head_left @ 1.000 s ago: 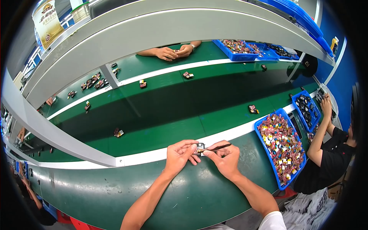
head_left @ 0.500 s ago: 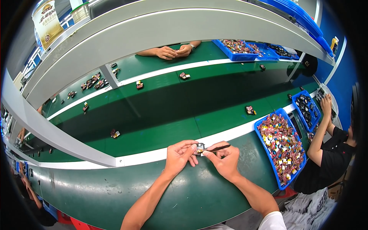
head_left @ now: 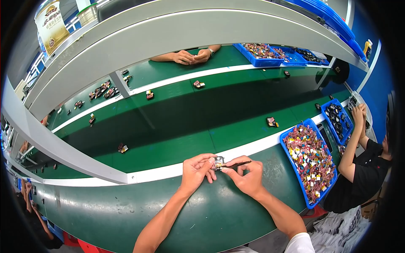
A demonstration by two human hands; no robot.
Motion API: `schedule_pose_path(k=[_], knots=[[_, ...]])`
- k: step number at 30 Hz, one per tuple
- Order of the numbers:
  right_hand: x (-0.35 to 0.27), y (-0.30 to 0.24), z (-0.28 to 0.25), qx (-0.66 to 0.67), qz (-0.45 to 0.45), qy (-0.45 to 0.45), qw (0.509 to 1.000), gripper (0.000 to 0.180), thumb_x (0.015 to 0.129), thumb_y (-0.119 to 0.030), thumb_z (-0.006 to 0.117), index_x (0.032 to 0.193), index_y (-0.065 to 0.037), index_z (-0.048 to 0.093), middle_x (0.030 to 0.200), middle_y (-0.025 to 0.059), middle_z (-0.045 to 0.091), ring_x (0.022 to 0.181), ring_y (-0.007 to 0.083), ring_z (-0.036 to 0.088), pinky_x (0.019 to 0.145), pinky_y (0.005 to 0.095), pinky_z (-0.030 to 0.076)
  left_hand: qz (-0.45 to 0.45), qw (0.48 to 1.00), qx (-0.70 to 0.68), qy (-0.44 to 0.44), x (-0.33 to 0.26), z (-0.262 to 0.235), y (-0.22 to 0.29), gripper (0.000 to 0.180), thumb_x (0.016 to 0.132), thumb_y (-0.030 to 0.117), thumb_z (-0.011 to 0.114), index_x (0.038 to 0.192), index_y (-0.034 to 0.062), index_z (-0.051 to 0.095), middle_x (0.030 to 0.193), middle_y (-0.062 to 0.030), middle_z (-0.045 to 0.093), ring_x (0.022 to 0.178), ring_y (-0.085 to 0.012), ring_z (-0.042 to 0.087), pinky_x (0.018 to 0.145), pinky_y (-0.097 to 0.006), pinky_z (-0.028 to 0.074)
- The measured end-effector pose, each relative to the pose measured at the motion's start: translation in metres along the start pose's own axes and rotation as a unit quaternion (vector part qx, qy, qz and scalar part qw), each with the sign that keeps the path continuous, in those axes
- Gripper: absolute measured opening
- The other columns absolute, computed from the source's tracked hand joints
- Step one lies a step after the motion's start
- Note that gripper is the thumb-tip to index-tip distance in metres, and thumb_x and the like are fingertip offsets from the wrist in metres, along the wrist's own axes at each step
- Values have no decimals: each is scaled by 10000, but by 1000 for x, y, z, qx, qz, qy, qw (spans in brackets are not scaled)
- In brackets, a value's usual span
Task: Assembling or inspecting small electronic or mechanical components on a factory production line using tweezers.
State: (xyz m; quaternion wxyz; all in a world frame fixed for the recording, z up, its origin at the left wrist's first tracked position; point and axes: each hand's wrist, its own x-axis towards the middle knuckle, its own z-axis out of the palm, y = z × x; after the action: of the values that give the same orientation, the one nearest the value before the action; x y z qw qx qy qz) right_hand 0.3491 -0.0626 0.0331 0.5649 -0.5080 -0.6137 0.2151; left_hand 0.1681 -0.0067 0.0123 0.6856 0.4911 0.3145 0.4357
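Left hand (head_left: pixel 196 172) fingertips pinch a small metal part (head_left: pixel 218 162) over the bench edge (head_left: pixel 160 172); right hand (head_left: pixel 247 176) pinches tweezers (head_left: pixel 236 164) at its 3 o'clock side. Likely light, stiff, slippery: grip its side edges.

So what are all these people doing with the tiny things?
A person's left hand pinches a small metal part while the right hand works on it with a thin dark tool, above a green conveyor belt. A blue tray of colourful small parts sits at the right.
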Motion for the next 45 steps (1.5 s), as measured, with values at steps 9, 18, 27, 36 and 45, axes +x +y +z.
schedule_pose_path(k=[9, 18, 27, 36, 45], knots=[[1, 0, -1, -39, -43, -14, 998, 119, 739, -23, 825, 801, -55, 729, 750, 23, 742, 396, 69, 435, 414, 240, 341, 3, 1000, 2, 0, 2, 0, -1, 249, 993, 107, 607, 1131, -95, 655, 815, -141, 694, 565, -160, 659, 452, -243, 518], [-1, -4, -3, -96, -158, -20, 983, 150, 711, 27, 784, 788, -87, 723, 762, 21, 749, 460, 138, 584, 441, 261, 393, -39, 999, 10, 8, 2, 4, 0, 246, 983, 98, 618, 1130, -96, 652, 822, -145, 694, 576, -164, 663, 468, -247, 523], [-2, 3, 5, -99, -174, -9, 980, 167, 691, 28, 782, 806, -84, 737, 774, 39, 755, 503, 158, 631, 487, 268, 478, -16, 997, 67, 37, 1, 8, 4, 203, 922, 13, 672, 1083, -108, 652, 736, -128, 680, 550, -147, 640, 456, -241, 507], [-3, 6, 7, -100, -186, 29, 977, 166, 688, -6, 782, 813, -94, 717, 732, 27, 718, 475, 183, 586, 477, 289, 456, -10, 991, 116, 61, 1, 13, 8, 154, 929, -18, 634, 1051, -110, 626, 734, -145, 674, 502, -151, 615, 434, -252, 495], [-10, 7, 17, -68, -196, 31, 978, 168, 735, 13, 716, 892, -48, 708, 772, 40, 709, 545, 230, 633, 515, 323, 491, 19, 988, 132, 73, -3, 11, 8, 132, 938, -22, 603, 1030, -115, 621, 690, -114, 650, 468, -124, 574, 401, -222, 457]])
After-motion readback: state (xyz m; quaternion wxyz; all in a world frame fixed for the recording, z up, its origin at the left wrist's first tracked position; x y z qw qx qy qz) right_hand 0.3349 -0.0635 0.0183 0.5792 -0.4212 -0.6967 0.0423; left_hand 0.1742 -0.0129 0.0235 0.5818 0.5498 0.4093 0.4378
